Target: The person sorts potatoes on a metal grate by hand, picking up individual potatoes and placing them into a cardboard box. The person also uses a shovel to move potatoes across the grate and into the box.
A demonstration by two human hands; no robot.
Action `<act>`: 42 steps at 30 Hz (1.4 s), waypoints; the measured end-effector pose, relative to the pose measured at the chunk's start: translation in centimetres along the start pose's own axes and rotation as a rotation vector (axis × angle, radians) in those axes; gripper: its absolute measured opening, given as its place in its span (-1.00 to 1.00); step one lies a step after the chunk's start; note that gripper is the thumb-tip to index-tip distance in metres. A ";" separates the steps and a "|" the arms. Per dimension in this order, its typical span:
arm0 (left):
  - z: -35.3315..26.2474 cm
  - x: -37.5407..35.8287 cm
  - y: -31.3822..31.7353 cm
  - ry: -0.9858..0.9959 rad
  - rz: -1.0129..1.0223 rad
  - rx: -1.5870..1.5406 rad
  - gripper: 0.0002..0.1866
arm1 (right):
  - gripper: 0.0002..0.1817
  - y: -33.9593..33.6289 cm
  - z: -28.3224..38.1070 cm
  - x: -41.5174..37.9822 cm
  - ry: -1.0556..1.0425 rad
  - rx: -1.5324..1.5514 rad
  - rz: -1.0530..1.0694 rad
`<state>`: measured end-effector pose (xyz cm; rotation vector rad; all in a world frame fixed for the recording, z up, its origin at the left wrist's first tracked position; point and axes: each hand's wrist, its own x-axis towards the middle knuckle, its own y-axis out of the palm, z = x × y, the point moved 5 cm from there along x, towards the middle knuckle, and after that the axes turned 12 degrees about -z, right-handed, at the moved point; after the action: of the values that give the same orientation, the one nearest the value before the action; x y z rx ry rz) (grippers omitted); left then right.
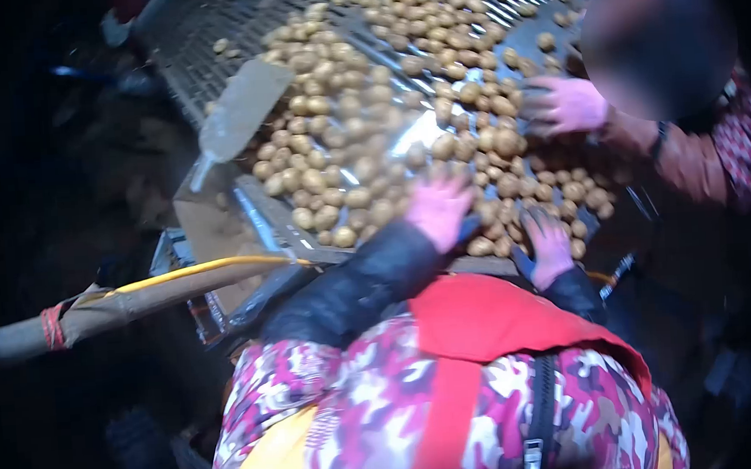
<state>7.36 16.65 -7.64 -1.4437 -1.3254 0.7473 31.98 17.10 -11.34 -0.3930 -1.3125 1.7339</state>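
Many potatoes [361,132] lie over a sorting table in front of me. My left hand [439,209], in a pink glove, rests at the near edge of the potatoes with its fingers stretched forward and somewhat blurred. To its right, my right hand [550,245], in a pink glove with dark fingertips, lies over the small potatoes [495,227] with its fingers apart. I see no potato gripped in either hand; what lies under the palms is hidden.
Across the table at right, a co-worker's gloved hand [570,104] reaches onto the potatoes. A flat grey paddle-shaped plate [243,109] stands at the left. A slatted metal grate [200,43] lies behind. A pole with a yellow cable [197,269] juts out left.
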 end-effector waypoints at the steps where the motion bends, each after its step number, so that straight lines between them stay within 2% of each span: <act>1: 0.6 -1.3 -0.2 0.010 -0.001 -0.024 -0.41 | -0.21 0.0 -0.1 -0.1 -0.009 -0.007 -0.016; 3: 2.0 -3.5 -2.7 -0.234 0.084 -0.274 -0.41 | -0.26 -1.1 0.7 0.2 0.018 0.006 -0.035; 5: 4.0 -7.6 -2.9 -0.008 -0.096 0.181 -0.37 | -0.37 -1.7 0.7 0.3 0.002 0.021 -0.077; 7: 7.7 -9.5 -3.4 -0.244 -0.041 0.203 -0.35 | -0.43 -2.3 1.2 1.4 0.025 0.084 -0.060; 8: 9.6 -10.3 -4.3 -0.395 -0.060 0.334 -0.31 | -0.45 -2.5 1.6 2.1 0.030 0.124 -0.048; 9: 11.5 -11.5 -5.3 -0.550 -0.076 0.468 -0.27 | -0.50 -3.0 2.7 3.0 -0.106 0.122 -0.108; 11: 15.4 -13.0 -5.4 -0.630 -0.194 0.386 -0.26 | -0.46 -2.7 5.5 5.5 -0.247 0.178 -0.083; 12: 16.0 -13.5 -4.6 -0.620 -0.190 0.440 -0.27 | -0.50 -2.5 7.4 6.9 -0.355 0.213 -0.089; 13: 15.6 -13.2 -4.3 -0.692 -0.172 0.424 -0.23 | -0.54 -2.2 9.3 8.1 -0.460 0.252 -0.090; 14: 15.2 -13.0 -3.9 -0.732 -0.177 0.426 -0.22 | -0.54 -1.1 10.7 8.9 -0.520 0.303 0.027; 16: 14.8 -12.2 -2.4 -0.792 -0.138 0.480 -0.17 | -0.52 2.5 12.4 9.8 -0.676 0.273 0.086; 17: 15.5 -12.7 -0.4 -0.772 -0.220 0.451 -0.12 | -0.52 4.4 12.6 10.1 -0.755 0.257 0.116; 18: 14.4 -11.6 -0.5 -0.752 -0.150 0.452 -0.12 | -0.45 5.8 11.7 11.2 -0.827 0.069 0.071; 19: 12.6 -10.2 -1.0 -0.735 -0.081 0.457 -0.11 | -0.36 6.6 10.9 12.8 -0.745 0.082 0.108; 21: 8.8 -8.4 -2.0 -0.617 -0.129 0.321 -0.11 | -0.31 4.1 9.9 16.1 -0.442 -0.054 0.380; 23: 4.5 -4.9 -2.1 -0.354 0.039 0.016 -0.16 | -0.28 3.7 5.2 17.1 -0.395 -0.064 0.007; 25: 0.6 -2.7 -1.9 -0.143 -0.012 0.008 -0.31 | -0.25 1.9 2.2 18.0 -0.150 -0.123 0.038; 26: 0.2 -2.8 -0.8 -0.030 0.002 -0.074 -0.36 | -0.22 2.3 0.3 17.7 -0.116 -0.162 -0.052; 28: -0.4 -2.6 1.9 0.209 0.019 -0.245 -0.47 | -0.24 2.2 -2.7 16.0 -0.005 -0.115 -0.015; 31: 1.5 -1.7 -0.2 0.112 -0.007 -0.412 -0.58 | -0.28 1.8 -4.8 10.7 0.198 -0.030 -0.029; 32: 2.0 -0.5 -2.8 0.019 -0.051 -0.347 -0.66 | -0.27 0.8 -4.0 8.7 0.122 -0.096 -0.082; 33: 2.4 1.5 -5.7 -0.238 0.281 -0.233 -0.69 | -0.22 -0.1 -2.9 7.1 0.053 -0.215 -0.030; 34: 3.7 1.2 -6.7 -0.221 0.014 -0.094 -0.69 | -0.18 -0.5 -2.5 5.1 0.051 -0.116 -0.042; 35: 7.7 0.5 -4.6 -0.305 -0.280 -0.203 -0.66 | -0.13 -0.7 -2.1 3.2 0.051 -0.018 -0.053; 36: 9.5 1.1 -3.7 -0.262 -0.320 -0.020 -0.63 | -0.09 -0.4 -1.9 1.2 0.103 -0.016 -0.030; 37: 11.2 2.1 -2.6 -0.252 -0.285 0.066 -0.56 | -0.05 0.1 -2.1 -0.3 0.157 -0.013 -0.006; 39: 11.1 5.0 -1.4 -0.241 -0.088 0.334 -0.53 | -0.06 -0.5 -2.1 -1.0 0.108 0.025 -0.020; 41: 11.4 6.6 0.2 -0.215 -0.082 0.516 -0.54 | -0.13 -1.5 -1.2 -0.2 0.056 -0.003 -0.051; 42: 11.4 7.3 0.4 -0.265 -0.018 0.561 -0.62 | -0.15 -1.1 -1.5 -0.5 0.070 -0.042 -0.044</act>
<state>-1.42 26.69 -10.29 -0.9046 -1.1888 1.2168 33.80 17.65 -11.08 -0.4417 -1.3003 1.6439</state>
